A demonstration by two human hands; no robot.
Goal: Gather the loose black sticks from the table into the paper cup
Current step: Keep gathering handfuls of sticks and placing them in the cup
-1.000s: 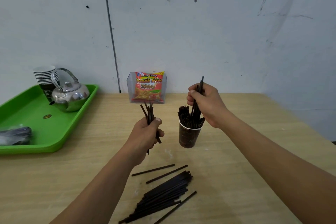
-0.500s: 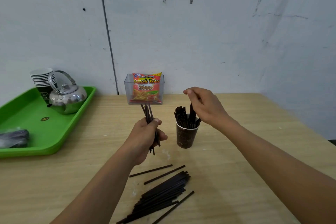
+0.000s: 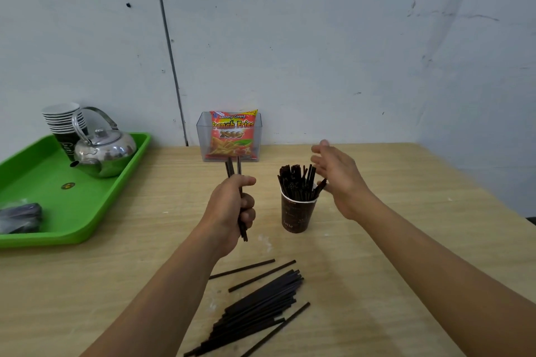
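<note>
Pale wooden desk [image 3: 406,240] under a scuffed white wall carries the paper cup [image 3: 297,216], already packed with upright sticks [image 3: 294,182]. Just right of the cup, the right hand [image 3: 338,175] has let go of the sticks it was lowering in. Its fingers [image 3: 320,151] are spread and, though blurred, seem empty. Left of the cup, the left hand [image 3: 229,211] clenches a small bundle [image 3: 232,166], probably next in. Nearer than the cup, many loose black sticks [image 3: 261,307] lie on the desk, so much remains.
</note>
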